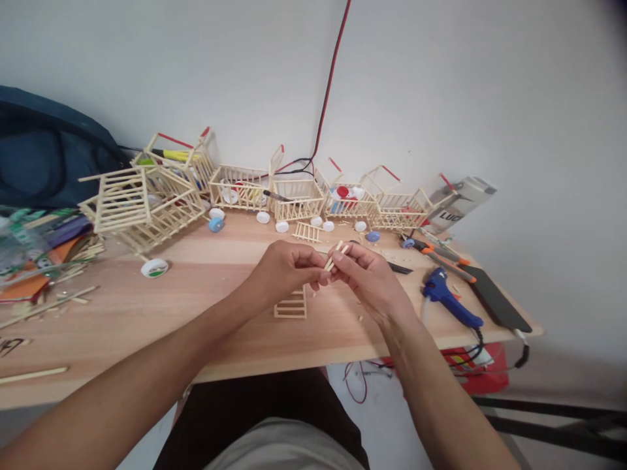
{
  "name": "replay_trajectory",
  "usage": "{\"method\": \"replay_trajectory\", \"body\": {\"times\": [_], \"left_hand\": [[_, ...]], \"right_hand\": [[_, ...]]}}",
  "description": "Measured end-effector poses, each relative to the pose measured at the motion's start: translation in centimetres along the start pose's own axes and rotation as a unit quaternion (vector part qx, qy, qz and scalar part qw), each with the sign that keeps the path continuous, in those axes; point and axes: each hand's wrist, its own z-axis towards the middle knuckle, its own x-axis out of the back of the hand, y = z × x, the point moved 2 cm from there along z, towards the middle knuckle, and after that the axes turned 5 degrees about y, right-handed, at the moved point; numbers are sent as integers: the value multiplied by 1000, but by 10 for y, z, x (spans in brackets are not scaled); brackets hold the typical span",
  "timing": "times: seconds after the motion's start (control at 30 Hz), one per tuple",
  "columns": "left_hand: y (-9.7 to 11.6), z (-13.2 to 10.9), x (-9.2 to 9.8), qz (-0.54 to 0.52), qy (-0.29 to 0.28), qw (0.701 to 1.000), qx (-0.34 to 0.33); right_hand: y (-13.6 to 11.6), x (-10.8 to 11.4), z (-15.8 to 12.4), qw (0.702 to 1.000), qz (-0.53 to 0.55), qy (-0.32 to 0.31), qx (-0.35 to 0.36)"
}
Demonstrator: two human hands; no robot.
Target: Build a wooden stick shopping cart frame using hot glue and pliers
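Note:
My left hand (284, 267) and my right hand (365, 274) meet above the middle of the wooden table (147, 313). Both pinch short pale wooden sticks (337, 254) between their fingertips. Under my hands lies a small ladder-like stick panel (292, 304) flat on the table. Another small ladder panel (307, 232) lies farther back, near the row of stick-built carts (298, 196).
Several stick carts with bottle-cap wheels line the wall, with larger ones (142, 202) at the left. A blue glue gun (448, 297), orange-handled pliers (441, 251) and a black blade (494, 297) lie at the right. Loose sticks and papers (44, 274) crowd the left edge. A red-black cable (328, 91) hangs on the wall.

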Motion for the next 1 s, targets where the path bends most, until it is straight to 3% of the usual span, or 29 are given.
{"method": "replay_trajectory", "body": {"times": [0.13, 0.27, 0.6, 0.8, 1.0], "left_hand": [[-2, 0, -2, -14, -34, 999, 13], [-5, 1, -4, -50, -56, 997, 24], [-9, 4, -1, -86, -92, 991, 52], [-12, 4, -5, -106, -133, 984, 48], [-7, 1, -7, -93, -128, 987, 23]], "right_hand": [[-9, -1, -4, 991, -118, 24, 52], [-14, -2, -6, 984, -161, 6, 72], [-13, -7, -7, 989, -132, -29, 51], [-14, 0, -8, 986, -162, -9, 35], [-10, 8, -8, 995, -91, -36, 8]]}}
